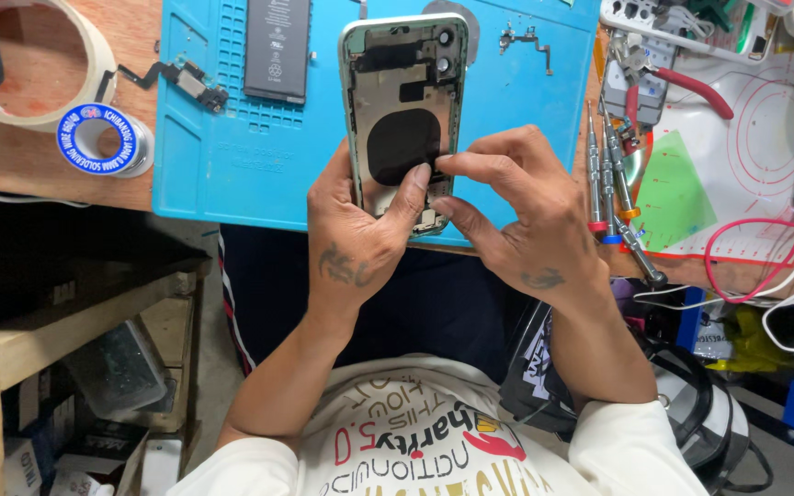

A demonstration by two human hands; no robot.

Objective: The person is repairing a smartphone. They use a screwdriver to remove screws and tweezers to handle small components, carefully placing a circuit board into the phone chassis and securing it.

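Far left on the wooden worktop (48, 156) sit a big roll of pale tape (94, 55) and a small blue-labelled spool of solder wire (103, 138). On the blue mat (232, 174) beside them lie a small flex-cable part (181, 81) and a flat black battery (277, 48).

At the mat's near edge is the opened phone housing (403, 110), green-rimmed, inside facing up, tilted toward the person. The left hand (356, 234) wraps around its lower left edge, thumb lying across the inside near the dark round coil. The right hand (521, 216) is closed down narrow, thumb and forefinger pinched at the housing's lower right edge; whether a small part sits between the fingertips I cannot tell.

I'd judge the shell light and stiff, yet easily scratched, with thin cables inside that would tear. It looks best held by the metal rim, as the left hand does, keeping fingers off the inner parts.

To the right lie a row of precision screwdrivers (604, 174) and red-handled pliers (682, 87), with red and white wires (765, 266) trailing off.
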